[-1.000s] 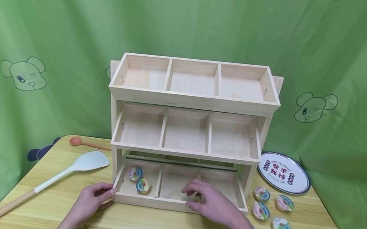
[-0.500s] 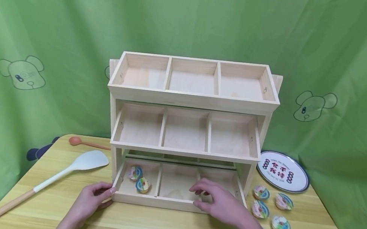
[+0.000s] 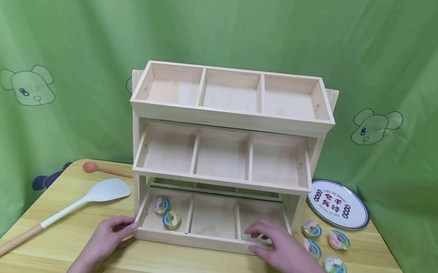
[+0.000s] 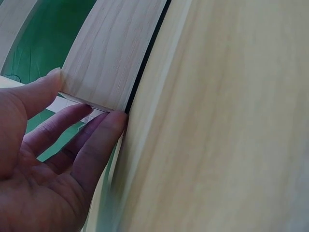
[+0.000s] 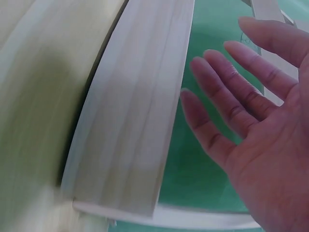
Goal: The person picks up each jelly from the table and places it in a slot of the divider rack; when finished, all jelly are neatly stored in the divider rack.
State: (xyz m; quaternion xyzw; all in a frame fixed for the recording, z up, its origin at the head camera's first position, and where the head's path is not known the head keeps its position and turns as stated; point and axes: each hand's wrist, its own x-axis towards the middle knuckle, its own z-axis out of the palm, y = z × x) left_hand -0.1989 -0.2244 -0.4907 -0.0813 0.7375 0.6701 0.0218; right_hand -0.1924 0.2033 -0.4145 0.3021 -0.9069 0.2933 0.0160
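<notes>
A three-tier wooden rack (image 3: 229, 118) stands on the table, each tray split into three compartments. In the left compartment of the bottom tray (image 3: 199, 241) lie two small jelly cups (image 3: 166, 214). My left hand (image 3: 120, 232) holds the tray's front left corner; in the left wrist view its thumb and fingers (image 4: 99, 137) pinch the wooden edge (image 4: 111, 53). My right hand (image 3: 271, 244) hovers over the front of the right compartment, empty, with fingers (image 5: 227, 104) straight beside a wooden slat (image 5: 140, 121).
Several more jelly cups (image 3: 338, 240) lie on the table right of the rack, close to my right hand. A round printed plate (image 3: 338, 205) sits behind them. A pale spatula (image 3: 86, 198) and an orange spoon (image 3: 95, 168) lie to the left. A green cloth hangs behind.
My right hand has slid rightward along the bottom tray's front, from the middle compartment to the right one. The left hand has stayed on the corner.
</notes>
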